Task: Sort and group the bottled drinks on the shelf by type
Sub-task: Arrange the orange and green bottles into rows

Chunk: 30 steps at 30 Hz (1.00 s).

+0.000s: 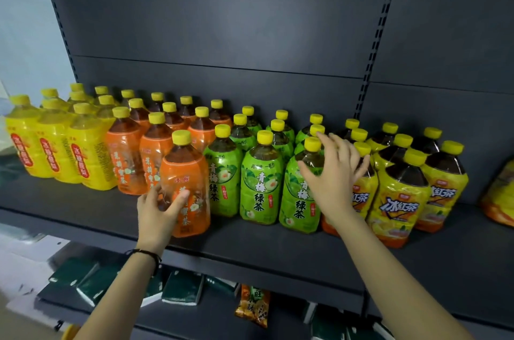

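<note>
Our left hand curls round the front orange-label tea bottle, which stands upright nearest the lip of the shelf, a little ahead of its fellows. Our right hand is spread wide at the shoulder of the front green tea bottle; we cannot tell if it touches. We judge the sorting nearly done: yellow-label bottles far left of the left hand, green tea between the hands, iced black tea bottles just right of the right hand. Squaring the fronts seems all that is left. Free room lies only in the front strip beneath both hands, so pushing back looks safer than pulling.
</note>
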Each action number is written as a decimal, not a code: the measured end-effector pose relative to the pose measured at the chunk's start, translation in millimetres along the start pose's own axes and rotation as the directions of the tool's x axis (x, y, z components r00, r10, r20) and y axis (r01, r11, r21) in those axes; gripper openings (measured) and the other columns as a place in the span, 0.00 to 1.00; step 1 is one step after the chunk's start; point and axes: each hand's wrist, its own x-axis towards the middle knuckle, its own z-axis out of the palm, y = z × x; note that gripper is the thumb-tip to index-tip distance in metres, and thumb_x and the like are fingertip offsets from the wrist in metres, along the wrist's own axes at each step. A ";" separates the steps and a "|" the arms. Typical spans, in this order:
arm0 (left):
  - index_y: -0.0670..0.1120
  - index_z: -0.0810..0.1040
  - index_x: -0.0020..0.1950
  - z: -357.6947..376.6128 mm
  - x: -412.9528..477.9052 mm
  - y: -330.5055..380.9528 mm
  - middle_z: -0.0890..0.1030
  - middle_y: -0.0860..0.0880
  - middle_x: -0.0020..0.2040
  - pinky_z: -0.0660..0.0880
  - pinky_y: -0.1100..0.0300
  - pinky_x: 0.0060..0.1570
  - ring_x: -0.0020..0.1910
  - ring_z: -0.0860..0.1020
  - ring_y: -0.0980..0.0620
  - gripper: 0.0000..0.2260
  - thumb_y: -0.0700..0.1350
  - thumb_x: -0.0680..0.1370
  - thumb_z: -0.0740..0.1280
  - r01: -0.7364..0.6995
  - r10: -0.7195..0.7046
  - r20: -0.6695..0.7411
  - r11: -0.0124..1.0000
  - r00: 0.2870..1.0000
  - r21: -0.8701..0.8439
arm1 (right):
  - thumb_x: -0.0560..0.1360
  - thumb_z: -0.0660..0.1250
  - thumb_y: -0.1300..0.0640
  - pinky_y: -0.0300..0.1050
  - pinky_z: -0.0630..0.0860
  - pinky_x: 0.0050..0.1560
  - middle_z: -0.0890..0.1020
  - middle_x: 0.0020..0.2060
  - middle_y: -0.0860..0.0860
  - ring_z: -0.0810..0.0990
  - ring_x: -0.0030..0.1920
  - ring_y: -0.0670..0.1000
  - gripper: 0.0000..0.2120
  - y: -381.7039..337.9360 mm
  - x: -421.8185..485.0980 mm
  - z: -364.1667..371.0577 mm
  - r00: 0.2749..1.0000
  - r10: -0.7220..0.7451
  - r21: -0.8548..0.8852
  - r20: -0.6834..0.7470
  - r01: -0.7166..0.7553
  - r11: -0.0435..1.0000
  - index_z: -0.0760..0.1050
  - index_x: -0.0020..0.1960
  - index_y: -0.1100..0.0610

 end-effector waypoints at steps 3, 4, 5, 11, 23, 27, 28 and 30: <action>0.46 0.65 0.70 -0.3 -1.6 2.0 0.72 0.42 0.63 0.72 0.54 0.54 0.59 0.74 0.45 0.32 0.56 0.70 0.71 -0.042 0.040 -0.091 0.999 0.995 -0.024 | 0.70 0.71 0.47 0.63 0.61 0.68 0.72 0.66 0.53 0.64 0.68 0.57 0.27 -4.5 -2.7 -7.6 0.988 -0.064 -0.012 -0.143 0.063 0.998 0.71 0.67 0.51; 0.46 0.64 0.70 0.8 -6.8 5.2 0.72 0.43 0.63 0.72 0.54 0.54 0.59 0.74 0.45 0.33 0.57 0.70 0.70 -0.067 0.062 -0.127 0.997 0.990 -0.030 | 0.70 0.71 0.48 0.60 0.63 0.67 0.72 0.66 0.53 0.64 0.67 0.57 0.26 -6.5 -3.2 -8.5 0.982 -0.094 0.006 -0.165 0.096 0.995 0.71 0.67 0.52; 0.46 0.64 0.71 2.6 -11.4 5.6 0.72 0.44 0.63 0.72 0.53 0.56 0.60 0.73 0.44 0.34 0.57 0.70 0.70 -0.101 0.097 -0.159 0.995 0.983 -0.016 | 0.71 0.71 0.49 0.57 0.64 0.67 0.72 0.66 0.53 0.64 0.67 0.56 0.26 -8.5 -2.3 -8.1 0.981 -0.115 0.040 -0.157 0.123 0.992 0.71 0.67 0.52; 0.45 0.55 0.76 19.2 -27.5 8.0 0.63 0.40 0.70 0.63 0.46 0.67 0.70 0.62 0.44 0.46 0.43 0.65 0.79 -0.140 0.166 -0.170 0.977 0.971 0.158 | 0.74 0.70 0.54 0.40 0.63 0.66 0.68 0.68 0.50 0.66 0.69 0.50 0.28 -7.8 11.5 12.0 0.988 -0.076 0.270 0.136 0.037 0.962 0.66 0.71 0.53; 0.41 0.57 0.74 14.0 6.3 -0.1 0.65 0.38 0.68 0.64 0.44 0.67 0.69 0.63 0.40 0.46 0.42 0.64 0.80 -0.174 0.209 -0.148 0.960 0.967 0.221 | 0.72 0.72 0.55 0.50 0.65 0.70 0.68 0.68 0.51 0.66 0.69 0.51 0.23 -17.0 13.0 9.8 0.995 -0.049 0.315 0.090 0.018 0.949 0.73 0.65 0.53; 0.41 0.57 0.74 18.6 2.8 1.9 0.65 0.38 0.67 0.66 0.45 0.65 0.68 0.64 0.41 0.45 0.43 0.64 0.80 -0.190 0.228 -0.145 0.953 0.963 0.234 | 0.73 0.70 0.51 0.51 0.61 0.70 0.71 0.67 0.51 0.67 0.68 0.52 0.22 -67.4 24.8 10.2 0.965 -0.261 0.246 0.026 0.247 0.937 0.73 0.66 0.53; 0.41 0.57 0.74 18.6 2.2 2.2 0.65 0.39 0.67 0.66 0.45 0.64 0.68 0.64 0.40 0.45 0.43 0.64 0.79 -0.191 0.229 -0.146 0.953 0.962 0.236 | 0.73 0.69 0.49 0.50 0.61 0.70 0.71 0.68 0.50 0.67 0.69 0.52 0.24 -83.8 29.3 14.7 0.942 -0.331 0.218 0.056 0.312 0.925 0.72 0.67 0.52; 0.41 0.57 0.74 17.2 2.5 1.7 0.66 0.39 0.67 0.66 0.45 0.64 0.68 0.65 0.40 0.45 0.43 0.65 0.79 -0.196 0.237 -0.148 0.949 0.960 0.245 | 0.74 0.67 0.46 0.50 0.64 0.68 0.70 0.69 0.49 0.67 0.69 0.51 0.27 -114.3 38.6 29.8 0.890 -0.419 0.195 0.180 0.385 0.902 0.67 0.71 0.50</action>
